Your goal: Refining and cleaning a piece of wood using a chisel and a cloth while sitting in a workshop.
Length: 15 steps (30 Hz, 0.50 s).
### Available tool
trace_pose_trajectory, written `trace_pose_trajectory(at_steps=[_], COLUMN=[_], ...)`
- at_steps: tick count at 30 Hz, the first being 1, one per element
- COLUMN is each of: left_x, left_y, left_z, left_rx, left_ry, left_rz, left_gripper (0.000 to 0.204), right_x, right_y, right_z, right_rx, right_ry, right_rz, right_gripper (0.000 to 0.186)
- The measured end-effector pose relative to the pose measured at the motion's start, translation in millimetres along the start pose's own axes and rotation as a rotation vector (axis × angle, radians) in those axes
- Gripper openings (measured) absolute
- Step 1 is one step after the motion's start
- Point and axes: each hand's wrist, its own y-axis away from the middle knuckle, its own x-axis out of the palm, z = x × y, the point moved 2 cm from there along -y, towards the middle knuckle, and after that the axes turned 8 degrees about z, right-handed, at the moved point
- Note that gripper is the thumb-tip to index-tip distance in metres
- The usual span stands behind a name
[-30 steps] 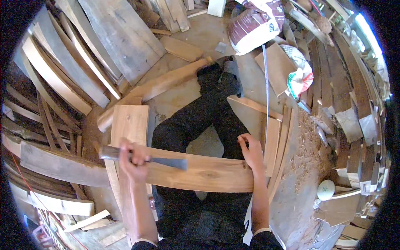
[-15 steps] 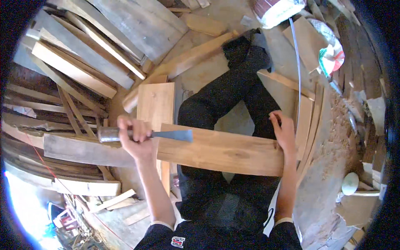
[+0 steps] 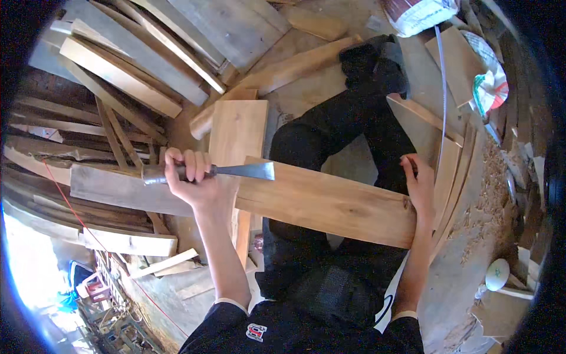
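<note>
Over wood-strewn floor (image 3: 451, 289), grips chisel (image 3: 244, 170) in left hand (image 3: 191, 180) above far left corner of board (image 3: 330, 203) laid across legs (image 3: 300, 141); rests loosely curled, empty-looking right hand (image 3: 420, 186) at right end, presumably for steadiness.

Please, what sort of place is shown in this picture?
Probably a woodworking shop: many boards are piled at left, a plank lies across the legs, the left hand holds a chisel.

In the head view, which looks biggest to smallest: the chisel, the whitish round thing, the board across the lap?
1. Board across the lap
2. Chisel, partly covered by the left hand
3. Whitish round thing
</note>
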Motion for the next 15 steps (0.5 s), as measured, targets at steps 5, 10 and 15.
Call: trace_pose_trajectory(at_steps=[5,10,15], left_x=[16.8,41.6,7.5], left_y=[42.6,64.8,19.7], left_z=[48.7,66.4,2.6], left_rx=[-0.176,-0.176,0.038], left_ry=[0.009,-0.047,-0.101], left_rz=[0.046,0.329,0.101], left_gripper=[0.024,0.019,0.023], right_x=[2.9,5.2,-0.1], right_y=[-2.0,0.2,2.3], right_z=[-3.4,-7.7,-6.9], right_rx=[0.001,-0.004,0.016], right_ry=[0.068,0.037,0.038], right_rz=[0.024,0.018,0.004], right_gripper=[0.027,0.026,0.025])
